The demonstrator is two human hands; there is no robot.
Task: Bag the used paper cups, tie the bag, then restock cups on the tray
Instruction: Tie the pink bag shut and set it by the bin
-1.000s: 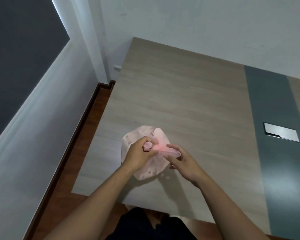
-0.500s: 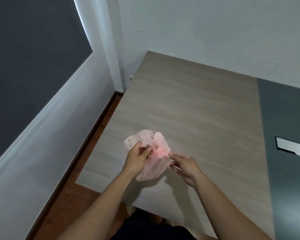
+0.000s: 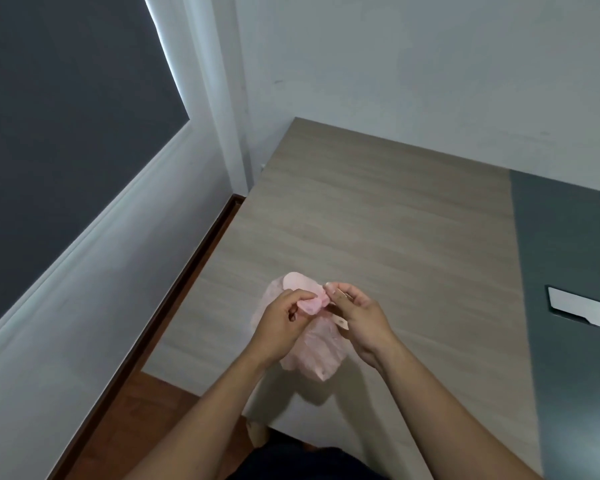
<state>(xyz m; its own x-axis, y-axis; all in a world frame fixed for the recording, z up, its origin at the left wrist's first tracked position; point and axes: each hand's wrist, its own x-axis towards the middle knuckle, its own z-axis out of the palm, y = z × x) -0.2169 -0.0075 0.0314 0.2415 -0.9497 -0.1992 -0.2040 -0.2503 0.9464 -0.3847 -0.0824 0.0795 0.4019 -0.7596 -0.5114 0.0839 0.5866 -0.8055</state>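
step: tying bag (image 3: 312, 348), lower centre on counter (image 3: 378, 220) | left hand (image 3: 279, 323) pinched on one bag ear, right hand (image 3: 355, 315) on the other | next: cinch knot; cups, tray not visible

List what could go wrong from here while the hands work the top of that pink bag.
1. The thin, translucent pink plastic bag looks flimsy; pulling hard on the gathered top pinched by the left hand and right hand could tear it.
2. The bag sits near the front left corner of the light wood-grain table; a tug toward the body might drag it off the edge.
3. If the knot is loose, the contents could spill later.
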